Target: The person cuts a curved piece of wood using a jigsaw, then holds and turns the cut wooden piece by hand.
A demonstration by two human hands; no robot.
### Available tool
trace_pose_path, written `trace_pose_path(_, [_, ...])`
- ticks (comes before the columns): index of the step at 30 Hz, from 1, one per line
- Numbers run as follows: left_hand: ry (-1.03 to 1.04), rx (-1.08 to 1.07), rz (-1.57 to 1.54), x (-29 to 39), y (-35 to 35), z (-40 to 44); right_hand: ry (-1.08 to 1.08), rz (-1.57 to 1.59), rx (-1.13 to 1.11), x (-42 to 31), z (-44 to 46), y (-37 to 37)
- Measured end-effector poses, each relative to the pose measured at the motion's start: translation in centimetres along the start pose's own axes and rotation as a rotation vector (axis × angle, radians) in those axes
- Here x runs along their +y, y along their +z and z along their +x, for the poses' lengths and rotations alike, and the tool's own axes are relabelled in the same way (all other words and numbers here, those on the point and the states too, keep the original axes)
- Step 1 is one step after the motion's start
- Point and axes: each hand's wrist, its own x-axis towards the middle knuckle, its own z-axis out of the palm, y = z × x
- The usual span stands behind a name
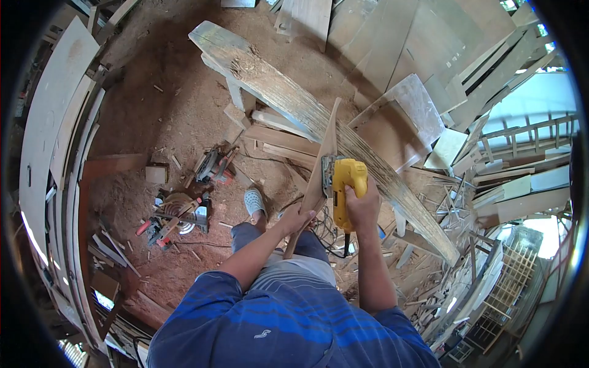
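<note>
My right hand (363, 207) is wrapped round the handle of a yellow jigsaw (348, 175), with a dark cord hanging from its rear end. The tool is turned on its side, its metal base against a narrow, curved wooden board (314, 196). My left hand (299, 219) grips the lower part of this board, fingers closed round it. Its upper end rises to a point beside a long, weathered wooden beam (294, 98), and its lower end reaches my lap. The blade is hidden from this view.
A miter saw (179, 214) and a circular saw (215, 165) lie on the dusty floor at left. Cords and wood scraps (420, 285) surround my feet. Stacked panels (55, 165) line the left side; leaning sheets (423, 43) fill the upper right.
</note>
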Motion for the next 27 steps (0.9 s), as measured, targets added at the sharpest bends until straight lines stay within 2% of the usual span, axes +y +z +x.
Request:
trace_pose_path(17, [0.023,-0.036,0.045,0.3,-2.1,-1.7,-0.045,0.018,0.049,-1.5,-1.0,0.9])
trace_pose_path(27, [-0.037,-0.065,0.098,1.6,-2.4,-2.4,-0.061,0.029,0.066,-1.1,-1.0,1.2])
